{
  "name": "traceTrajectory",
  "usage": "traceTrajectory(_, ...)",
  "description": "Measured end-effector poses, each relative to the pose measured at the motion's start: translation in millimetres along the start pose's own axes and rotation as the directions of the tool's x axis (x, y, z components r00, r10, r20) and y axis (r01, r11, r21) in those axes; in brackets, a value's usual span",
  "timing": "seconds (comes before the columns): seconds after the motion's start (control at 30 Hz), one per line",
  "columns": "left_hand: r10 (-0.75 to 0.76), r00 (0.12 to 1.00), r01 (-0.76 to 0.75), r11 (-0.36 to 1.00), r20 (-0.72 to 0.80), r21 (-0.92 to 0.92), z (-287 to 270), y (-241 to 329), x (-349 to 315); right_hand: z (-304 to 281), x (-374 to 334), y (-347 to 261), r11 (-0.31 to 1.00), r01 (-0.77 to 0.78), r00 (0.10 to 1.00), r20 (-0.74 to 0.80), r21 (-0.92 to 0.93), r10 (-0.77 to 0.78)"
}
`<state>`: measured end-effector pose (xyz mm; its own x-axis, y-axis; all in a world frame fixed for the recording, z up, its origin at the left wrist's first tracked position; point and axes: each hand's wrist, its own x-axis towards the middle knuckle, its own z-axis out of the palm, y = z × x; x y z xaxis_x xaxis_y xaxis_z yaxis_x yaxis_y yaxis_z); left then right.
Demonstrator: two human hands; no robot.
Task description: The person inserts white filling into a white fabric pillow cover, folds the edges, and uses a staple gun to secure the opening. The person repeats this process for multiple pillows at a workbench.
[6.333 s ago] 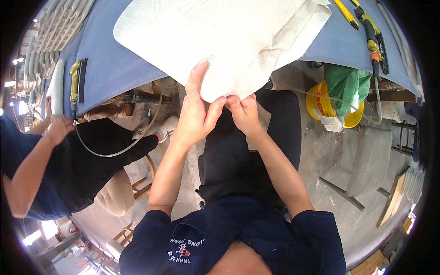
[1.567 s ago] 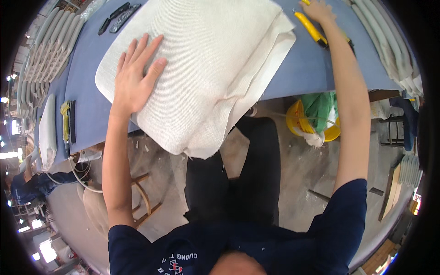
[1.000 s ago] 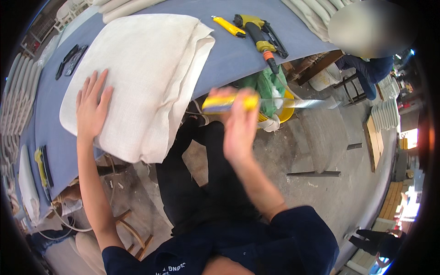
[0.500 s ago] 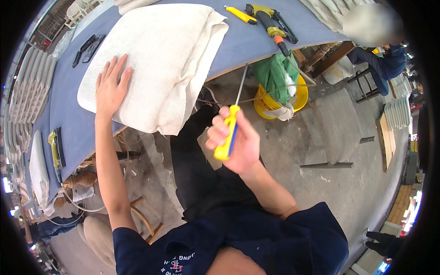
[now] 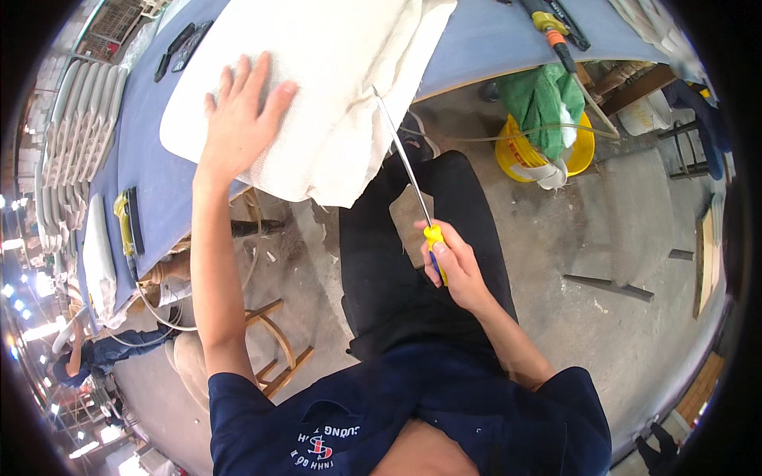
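Observation:
My left hand [image 5: 242, 119] lies flat with spread fingers on a cushion covered in cream woven fabric [image 5: 325, 95], which rests on the blue-topped table and overhangs its front edge. Loose, frayed cloth runs along the cushion's near right side. In my right hand [image 5: 454, 262] is a screwdriver [image 5: 405, 159] with a yellow and blue handle and a long metal shaft. The shaft points up and away, its tip appearing over the fabric's right part; whether it touches cannot be told.
Yellow-green air tools lie on the blue table [image 5: 484, 44], one at the far right [image 5: 552, 28], another at the left [image 5: 127, 226]. A yellow bucket [image 5: 583, 147] holds a green sack [image 5: 540, 107]. Stacked pale cushions [image 5: 79, 151] stand left. An air hose trails below; other people are nearby.
My right hand has shifted and turned the screwdriver so its shaft now tilts left over the fabric. My left hand stays flat on the cushion. The whole view has swung somewhat.

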<state>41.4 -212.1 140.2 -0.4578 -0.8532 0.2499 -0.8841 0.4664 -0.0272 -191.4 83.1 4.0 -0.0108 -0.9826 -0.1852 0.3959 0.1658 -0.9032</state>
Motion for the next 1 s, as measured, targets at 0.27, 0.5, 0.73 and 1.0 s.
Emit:
traceTrajectory(0.27,-0.035,0.995,0.034,0.999,0.096,0.019,-11.6,37.2,8.5,-13.3,11.2,16.9,0.978,-0.189,0.975,0.136,0.092,0.175)
traceTrajectory(0.5,-0.079,0.996,0.078,0.997,0.039,0.023,0.6,42.1,9.8,-9.9,26.2,40.7,0.959,-0.227,0.961,0.201,0.169,0.191)
traceTrajectory(0.73,-0.071,0.996,0.070,0.997,0.050,0.023,-1.8,42.5,10.2,-11.8,32.7,55.7,0.944,-0.217,0.951,0.272,0.250,0.147)
traceTrajectory(1.0,-0.044,0.997,0.044,0.999,0.065,0.008,-3.1,41.9,12.3,-15.6,33.9,52.8,0.920,-0.271,0.933,0.311,0.283,0.179)
